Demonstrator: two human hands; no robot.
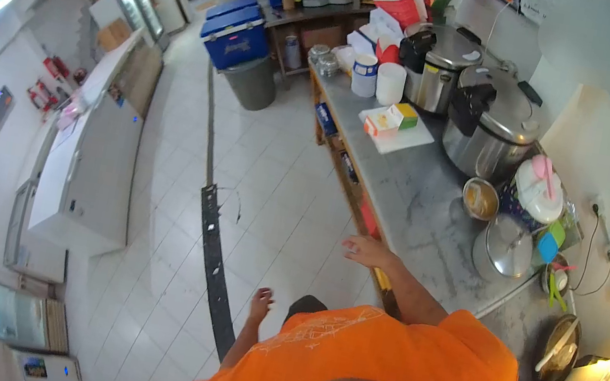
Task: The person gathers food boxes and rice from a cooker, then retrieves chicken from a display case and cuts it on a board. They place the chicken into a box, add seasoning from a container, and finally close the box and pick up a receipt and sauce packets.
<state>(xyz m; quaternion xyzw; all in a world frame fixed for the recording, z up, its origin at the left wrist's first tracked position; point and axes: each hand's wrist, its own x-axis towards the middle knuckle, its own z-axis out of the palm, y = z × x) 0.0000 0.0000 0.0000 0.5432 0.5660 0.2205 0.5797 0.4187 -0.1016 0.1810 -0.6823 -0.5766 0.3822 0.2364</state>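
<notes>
My left hand (262, 302) hangs low beside my body over the tiled floor, its fingers loosely curled and a little apart, with nothing in it. Near the front edge of the metal counter (425, 203), my right hand (367, 252) is held out with fingers extended and holds nothing. On the counter beyond it stand a lidded metal pot (506, 246), a small metal bowl of yellowish food (481, 198) and a patterned container with a white lid (539, 195). An orange shirt (375, 350) covers my torso.
Two large pressure cookers (487, 129) stand against the wall, by a white board (404, 139) with small boxes. Blue coolers (234, 35) rest above a grey bin (252, 83). White chest freezers (96, 170) line the left. A dark drain strip (213, 272) crosses the floor.
</notes>
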